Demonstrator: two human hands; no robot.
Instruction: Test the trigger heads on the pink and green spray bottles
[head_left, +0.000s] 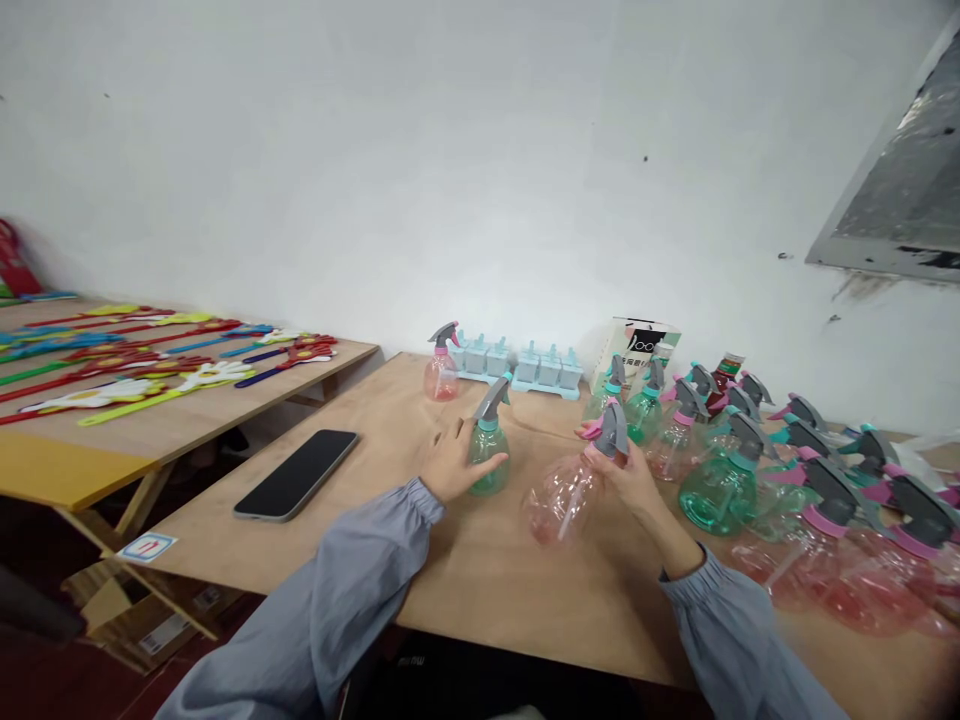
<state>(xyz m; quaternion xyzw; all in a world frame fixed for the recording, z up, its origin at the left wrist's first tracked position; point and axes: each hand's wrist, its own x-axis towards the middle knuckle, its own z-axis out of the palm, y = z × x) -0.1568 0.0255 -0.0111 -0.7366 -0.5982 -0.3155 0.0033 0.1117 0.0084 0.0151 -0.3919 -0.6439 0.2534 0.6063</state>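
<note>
My left hand is around the body of a green spray bottle with a grey trigger head, its thumb lying across the front. The bottle stands upright on the wooden table. With its fingers at the pink collar, my right hand grips a clear pink spray bottle. That bottle tilts, its grey head leaning right, and I cannot tell whether its base touches the table. Farther back, another pink spray bottle stands beside a light blue ice-pop mould.
Several pink and green spray bottles crowd the table's right side. A black phone lies at the left. A printed box stands near the wall. On the neighbouring table lie several colourful hand-shaped sticks.
</note>
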